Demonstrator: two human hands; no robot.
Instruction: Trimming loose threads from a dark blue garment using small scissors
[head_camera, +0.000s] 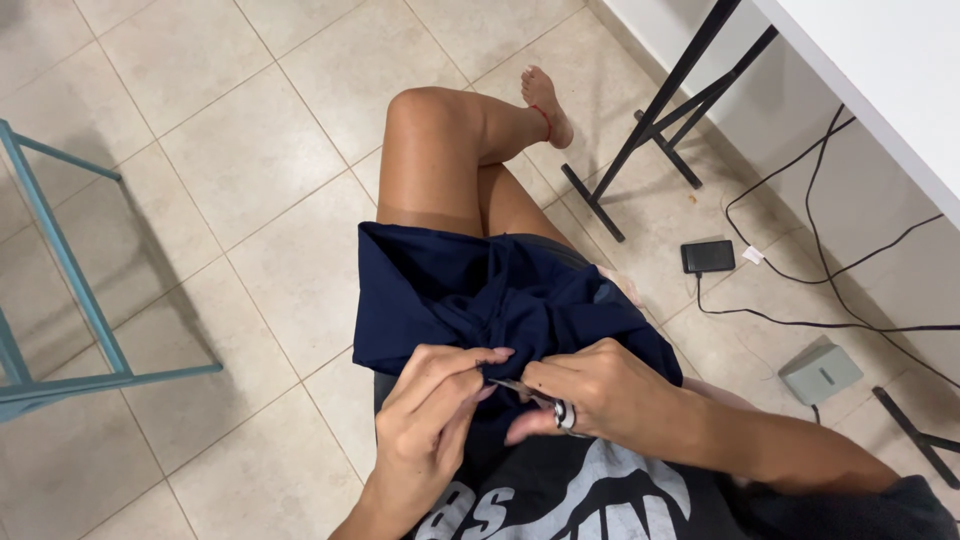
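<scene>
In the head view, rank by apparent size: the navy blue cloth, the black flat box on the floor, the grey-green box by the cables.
1. Navy blue cloth, largest by far.
2-3. Grey-green box and black flat box: look alike, unranked.

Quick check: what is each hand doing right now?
Left hand: closed, pinching the navy fabric.
Right hand: closed on a small metal tool at the fabric; what kind cannot be told.
</scene>
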